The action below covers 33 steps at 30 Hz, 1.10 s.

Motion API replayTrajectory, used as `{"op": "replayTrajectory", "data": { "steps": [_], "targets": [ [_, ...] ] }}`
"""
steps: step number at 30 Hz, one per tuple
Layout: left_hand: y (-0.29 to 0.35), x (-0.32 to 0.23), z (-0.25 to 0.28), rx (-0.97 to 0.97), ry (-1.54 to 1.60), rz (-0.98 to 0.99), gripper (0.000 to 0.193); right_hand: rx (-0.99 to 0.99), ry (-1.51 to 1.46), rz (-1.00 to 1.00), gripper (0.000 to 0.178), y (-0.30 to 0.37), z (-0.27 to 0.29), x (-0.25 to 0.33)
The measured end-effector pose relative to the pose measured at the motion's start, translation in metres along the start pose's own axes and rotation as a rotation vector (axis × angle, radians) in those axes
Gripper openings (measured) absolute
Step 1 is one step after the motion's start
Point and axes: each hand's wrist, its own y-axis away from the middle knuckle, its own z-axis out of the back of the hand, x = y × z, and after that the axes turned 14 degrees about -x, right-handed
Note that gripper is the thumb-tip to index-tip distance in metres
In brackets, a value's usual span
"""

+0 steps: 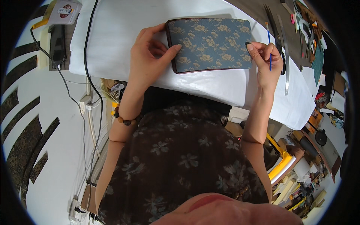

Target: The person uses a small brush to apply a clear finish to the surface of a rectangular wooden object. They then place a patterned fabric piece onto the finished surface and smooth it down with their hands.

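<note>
Left hand [147,56] grip holding floral panel [210,45] edge; right hand [274,63] grip clasping blue brush [269,36], fingertips at opposite edge. Risk: inward wrist roll could scuff panel.

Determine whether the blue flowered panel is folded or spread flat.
Spread flat: the blue flowered panel shows one broad, roughly rectangular face, and no visible fold crosses it.

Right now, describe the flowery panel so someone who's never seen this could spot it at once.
Find the white table across the top of the view. Between the left hand and right hand is a rectangular panel with a dark left rim. Its broad blue-grey face with cream flowers sets it apart from the slim black scissors to its right.
</note>
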Motion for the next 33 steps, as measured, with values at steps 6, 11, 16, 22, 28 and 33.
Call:
{"op": "replayTrajectory", "data": {
  "steps": [6,11,16,22,28,33],
  "targets": [
    [-0.001,0.0,-0.001,0.007,-0.029,-0.006,0.058,0.004,0.057,0.061,0.043,0.003,0.0,-0.002],
    [0.001,-0.005,-0.002,0.003,-0.025,0.071,0.057,0.005,0.109,0.152,0.043,0.002,-0.001,-0.007],
    [0.0,-0.004,-0.002,0.017,-0.028,0.062,0.057,-0.043,0.362,0.365,0.044,0.005,-0.003,-0.006],
    [-0.001,-0.007,-0.002,0.026,0.005,0.04,0.057,-0.035,0.357,0.349,0.039,0.001,0.002,-0.009],
    [-0.002,-0.023,-0.006,-0.208,-0.322,-0.483,0.049,-0.101,0.261,0.443,0.032,-0.012,-0.01,-0.014],
    [-0.006,-0.037,-0.024,0.192,-0.363,-0.749,0.055,-0.059,0.277,0.396,0.028,-0.02,-0.032,-0.021]
  ]
}}
